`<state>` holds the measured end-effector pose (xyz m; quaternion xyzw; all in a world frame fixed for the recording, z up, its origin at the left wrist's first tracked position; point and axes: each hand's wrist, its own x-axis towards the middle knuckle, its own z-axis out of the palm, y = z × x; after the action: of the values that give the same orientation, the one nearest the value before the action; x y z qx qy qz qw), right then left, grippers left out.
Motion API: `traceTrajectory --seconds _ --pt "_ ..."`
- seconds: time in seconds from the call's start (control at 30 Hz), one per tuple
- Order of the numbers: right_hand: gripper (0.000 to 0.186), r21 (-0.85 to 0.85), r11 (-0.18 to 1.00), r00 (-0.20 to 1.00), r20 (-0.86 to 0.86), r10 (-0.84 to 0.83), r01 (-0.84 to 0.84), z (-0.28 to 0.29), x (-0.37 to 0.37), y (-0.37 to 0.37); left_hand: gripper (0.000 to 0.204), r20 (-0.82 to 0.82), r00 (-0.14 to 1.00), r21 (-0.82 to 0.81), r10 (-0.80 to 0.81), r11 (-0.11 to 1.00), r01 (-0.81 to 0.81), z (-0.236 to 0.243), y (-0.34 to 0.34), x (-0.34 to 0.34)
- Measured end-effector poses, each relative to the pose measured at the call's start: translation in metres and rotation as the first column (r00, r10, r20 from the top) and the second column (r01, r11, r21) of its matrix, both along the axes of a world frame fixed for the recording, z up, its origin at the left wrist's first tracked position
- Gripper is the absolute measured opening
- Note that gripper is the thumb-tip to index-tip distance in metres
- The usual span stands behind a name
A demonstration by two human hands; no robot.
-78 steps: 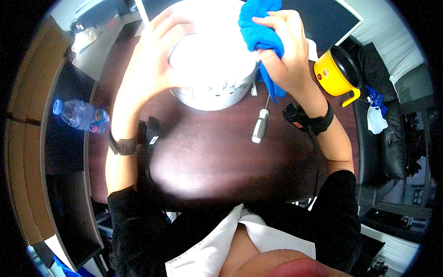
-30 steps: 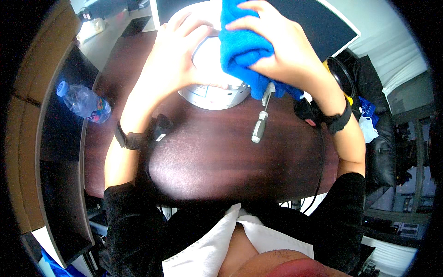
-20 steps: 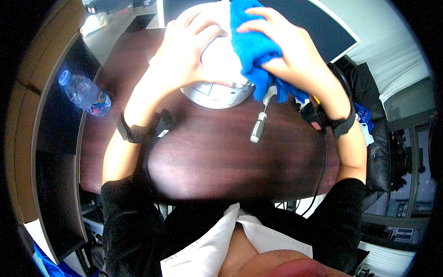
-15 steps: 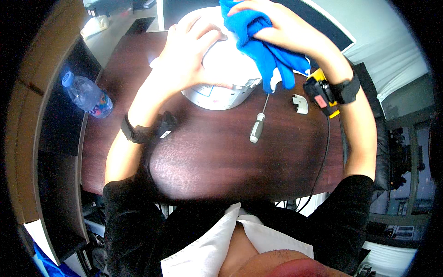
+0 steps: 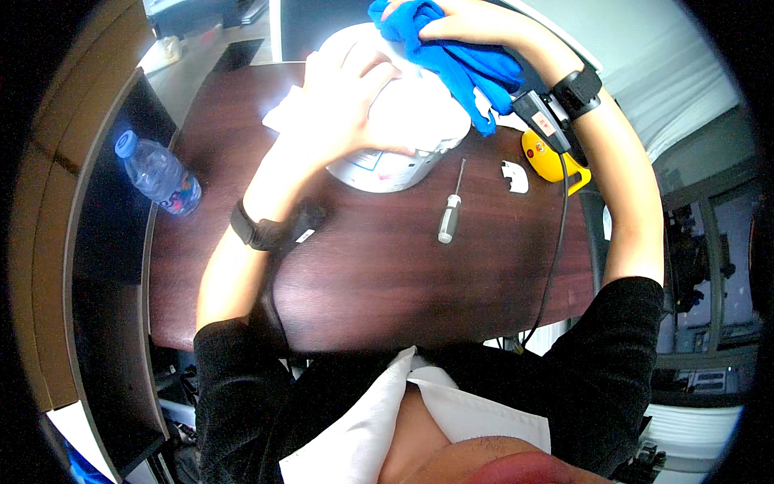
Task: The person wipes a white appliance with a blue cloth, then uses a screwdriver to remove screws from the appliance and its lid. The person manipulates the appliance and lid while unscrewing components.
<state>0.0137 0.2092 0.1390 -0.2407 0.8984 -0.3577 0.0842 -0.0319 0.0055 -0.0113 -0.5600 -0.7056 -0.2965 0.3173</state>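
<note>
The left hand (image 5: pixel 343 97) is spreading over a white round housing (image 5: pixel 415 113), its fingers curving across the top and its thumb lying along the near rim; whether it is gripping or only resting there, I cannot tell. The right hand (image 5: pixel 439 20) is gripping a bunched blue cloth (image 5: pixel 451 56), whose loose end is hanging down along the housing's right side. The housing is sitting on the far part of the dark reddish-brown surface (image 5: pixel 387 274), and its near wall is carrying a blue-edged sticker (image 5: pixel 368 160) with print too small to read.

A grey-and-white screwdriver (image 5: pixel 450 216) is lying just nearer than the housing, its shaft pointing away from the person. To its right, a small white curved piece (image 5: pixel 514 177) is resting near a yellow pot (image 5: pixel 544 158), which is showing a red button and a tiny emblem, its detail unclear. A device at the right wrist is bearing a pinkish label (image 5: pixel 543 123), its lettering illegible. At the surface's left edge, a clear blue-capped bottle (image 5: pixel 153 168) is wearing a multicoloured printed wrapper.
</note>
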Motion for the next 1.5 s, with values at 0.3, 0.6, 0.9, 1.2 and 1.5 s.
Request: traceTrajectory --seconds 0.3,0.6,0.9,1.2,1.5 --pt "0.052 0.198 0.976 0.995 -0.062 -0.08 0.091 -0.002 -0.021 -0.006 0.082 -0.004 1.0 0.032 0.003 0.999 -0.002 -0.001 -0.002 -0.001" --pt "0.045 0.459 0.884 0.845 -0.504 0.182 0.083 -0.029 0.02 -0.002 0.083 0.001 1.0 0.015 0.026 1.0 -0.026 0.0 -0.003 0.0" --pt "0.041 0.39 0.907 0.866 -0.497 0.062 0.159 -0.068 0.13 -0.004 0.079 0.033 0.998 -0.036 0.046 0.998 -0.045 0.002 -0.006 0.001" --pt "0.038 0.123 0.84 0.809 -0.375 -0.454 0.528 -0.094 0.238 0.078 0.078 -0.005 1.0 -0.012 -0.019 1.0 0.019 0.004 0.002 0.001" --pt "0.048 0.376 0.703 0.77 -0.506 -0.389 0.603 -0.133 0.273 0.156 0.081 -0.019 0.999 -0.172 0.048 0.984 -0.051 0.011 -0.007 -0.006"
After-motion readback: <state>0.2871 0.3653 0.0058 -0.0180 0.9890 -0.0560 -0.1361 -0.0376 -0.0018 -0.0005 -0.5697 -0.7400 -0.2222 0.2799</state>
